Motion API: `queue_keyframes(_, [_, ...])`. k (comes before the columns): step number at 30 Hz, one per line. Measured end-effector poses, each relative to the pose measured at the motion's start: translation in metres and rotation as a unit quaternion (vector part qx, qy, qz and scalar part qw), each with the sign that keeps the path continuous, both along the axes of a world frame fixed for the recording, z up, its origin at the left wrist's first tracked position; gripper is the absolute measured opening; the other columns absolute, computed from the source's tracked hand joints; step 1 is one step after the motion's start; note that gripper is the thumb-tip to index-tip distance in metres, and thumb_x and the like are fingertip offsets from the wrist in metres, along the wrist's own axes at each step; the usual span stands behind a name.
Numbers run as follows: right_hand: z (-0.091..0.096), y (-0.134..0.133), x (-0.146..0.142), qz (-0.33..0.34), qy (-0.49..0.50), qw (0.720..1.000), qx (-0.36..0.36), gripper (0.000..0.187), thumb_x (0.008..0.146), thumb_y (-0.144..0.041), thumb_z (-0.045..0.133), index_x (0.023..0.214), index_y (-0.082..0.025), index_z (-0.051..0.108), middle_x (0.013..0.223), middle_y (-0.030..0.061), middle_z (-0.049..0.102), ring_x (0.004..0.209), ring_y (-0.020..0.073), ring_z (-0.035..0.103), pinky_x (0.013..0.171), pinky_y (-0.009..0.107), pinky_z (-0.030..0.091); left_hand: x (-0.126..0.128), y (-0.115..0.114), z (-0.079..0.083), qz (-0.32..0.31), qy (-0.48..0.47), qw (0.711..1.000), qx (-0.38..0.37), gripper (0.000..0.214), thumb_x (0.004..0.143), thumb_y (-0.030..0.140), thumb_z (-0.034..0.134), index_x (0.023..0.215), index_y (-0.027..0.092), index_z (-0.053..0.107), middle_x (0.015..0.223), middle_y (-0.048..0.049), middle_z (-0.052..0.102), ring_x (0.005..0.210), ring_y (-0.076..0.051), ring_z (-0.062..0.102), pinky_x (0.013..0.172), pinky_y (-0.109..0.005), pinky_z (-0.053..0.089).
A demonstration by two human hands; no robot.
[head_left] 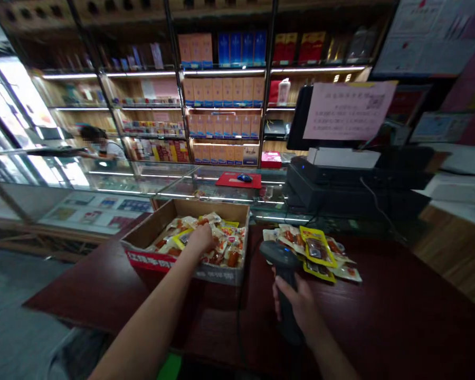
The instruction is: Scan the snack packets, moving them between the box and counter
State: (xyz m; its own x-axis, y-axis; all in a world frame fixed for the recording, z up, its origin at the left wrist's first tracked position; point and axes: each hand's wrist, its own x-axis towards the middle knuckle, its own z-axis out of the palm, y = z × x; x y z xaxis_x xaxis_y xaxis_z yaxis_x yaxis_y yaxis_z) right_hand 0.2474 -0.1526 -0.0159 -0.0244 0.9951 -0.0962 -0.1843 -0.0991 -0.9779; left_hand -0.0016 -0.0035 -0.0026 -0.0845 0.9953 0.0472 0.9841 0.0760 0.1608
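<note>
My right hand (pixel 295 301) is wrapped round the handle of a dark barcode scanner (pixel 284 256), its head tilted up above the table. My left hand (pixel 203 240) reaches into an open cardboard box (pixel 221 275) full of snack packets (pixel 231 253). Its fingers look curled down among them, and what they grip is hidden. Most packets in the box are clear with reddish-brown food inside; a few are yellow. Just beyond the scanner lies a loose pile of similar packets, with a yellow packet (pixel 317 247) on top.
The dark red table (pixel 380 316) carries the box and pile. Behind stand a glass display counter (pixel 174 177), a mouse (pixel 244 178) on a red mat, a black printer (pixel 340 184) and a monitor with a pink sheet (pixel 348 111). A person (pixel 113 150) sits at far left.
</note>
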Motion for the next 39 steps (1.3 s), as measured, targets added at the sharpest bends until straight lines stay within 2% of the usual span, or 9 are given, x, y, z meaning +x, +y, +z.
queue_keyframes(3, [0.000,0.002,-0.003,0.009,-0.003,1.000,0.000,0.040,0.071,-0.047,0.063,0.094,-0.017,0.049,0.054,-0.0072,0.051,0.037,0.0088,0.047,0.031,0.019,0.040,-0.006,0.001,-0.002,-0.024,-0.068,0.996,0.052,0.038,0.060,0.022,0.066,0.096,0.013,0.056,0.103,-0.0151,0.061,0.098,-0.025,0.057,0.082,-0.031,0.044])
queue_keyframes(6, [0.002,0.003,-0.007,0.010,-0.009,1.000,0.001,0.041,0.070,-0.047,0.063,0.095,-0.017,0.049,0.054,-0.0069,0.052,0.037,0.0092,0.048,0.031,0.020,0.040,-0.015,0.001,-0.002,-0.038,-0.212,0.975,0.060,0.039,0.053,0.016,0.070,0.089,0.015,0.054,0.093,-0.0092,0.063,0.082,-0.020,0.060,0.071,-0.029,0.046])
queue_keyframes(9, [0.006,0.004,-0.011,0.013,-0.009,1.000,-0.009,0.043,0.068,-0.048,0.065,0.094,-0.017,0.051,0.053,-0.0065,0.052,0.037,0.0096,0.048,0.031,0.020,0.040,-0.022,-0.002,-0.001,-0.100,-0.394,0.913,0.041,0.032,0.053,0.014,0.068,0.080,0.016,0.051,0.074,-0.0008,0.061,0.065,-0.014,0.057,0.060,-0.025,0.044])
queue_keyframes(11, [0.009,0.004,-0.014,0.016,-0.005,1.000,-0.009,0.044,0.066,-0.048,0.066,0.093,-0.017,0.051,0.053,-0.0063,0.053,0.037,0.0097,0.047,0.031,0.020,0.039,-0.023,-0.005,0.000,-0.153,-0.461,0.873,0.038,0.029,0.053,0.013,0.067,0.076,0.015,0.051,0.066,0.0030,0.056,0.059,-0.011,0.053,0.056,-0.022,0.041])
queue_keyframes(13, [0.011,0.005,-0.017,0.017,0.002,1.000,0.000,0.043,0.067,-0.048,0.066,0.093,-0.017,0.052,0.054,-0.0063,0.053,0.037,0.0097,0.047,0.031,0.021,0.040,-0.022,-0.005,0.000,-0.188,-0.477,0.857,0.052,0.028,0.051,0.012,0.068,0.073,0.015,0.051,0.065,0.0045,0.054,0.058,-0.008,0.049,0.054,-0.020,0.038])
queue_keyframes(17, [0.013,0.006,-0.021,0.014,-0.001,1.000,0.016,0.041,0.067,-0.049,0.066,0.090,-0.018,0.052,0.054,-0.0061,0.052,0.037,0.0099,0.047,0.031,0.021,0.040,-0.022,-0.005,-0.002,-0.223,-0.465,0.853,0.075,0.027,0.051,0.011,0.069,0.071,0.015,0.051,0.066,0.0049,0.052,0.056,-0.006,0.045,0.052,-0.018,0.034])
queue_keyframes(32, [0.014,0.008,-0.027,-0.004,-0.012,1.000,0.026,0.039,0.068,-0.048,0.065,0.090,-0.018,0.053,0.053,-0.0061,0.052,0.035,0.0095,0.047,0.030,0.020,0.039,-0.018,-0.013,0.005,-0.223,-0.530,0.816,0.048,0.031,0.050,0.010,0.071,0.070,0.015,0.049,0.065,0.0053,0.053,0.055,-0.006,0.045,0.053,-0.018,0.036])
queue_keyframes(36, [0.012,0.009,-0.020,-0.004,-0.008,1.000,0.030,0.042,0.068,-0.049,0.065,0.093,-0.017,0.053,0.053,-0.0060,0.053,0.036,0.0097,0.048,0.031,0.020,0.040,-0.012,-0.010,0.010,-0.203,-0.584,0.783,0.067,0.034,0.047,0.009,0.073,0.069,0.015,0.047,0.069,0.0049,0.056,0.058,-0.006,0.049,0.057,-0.019,0.039])
queue_keyframes(39, [0.012,0.009,-0.005,-0.023,-0.012,0.999,0.027,0.043,0.066,-0.051,0.066,0.089,-0.018,0.051,0.052,-0.0064,0.053,0.036,0.0098,0.048,0.030,0.020,0.040,0.009,-0.008,0.019,-0.177,-0.640,0.743,0.078,0.038,0.044,0.011,0.075,0.068,0.016,0.046,0.075,0.0036,0.060,0.060,-0.007,0.052,0.059,-0.021,0.043])
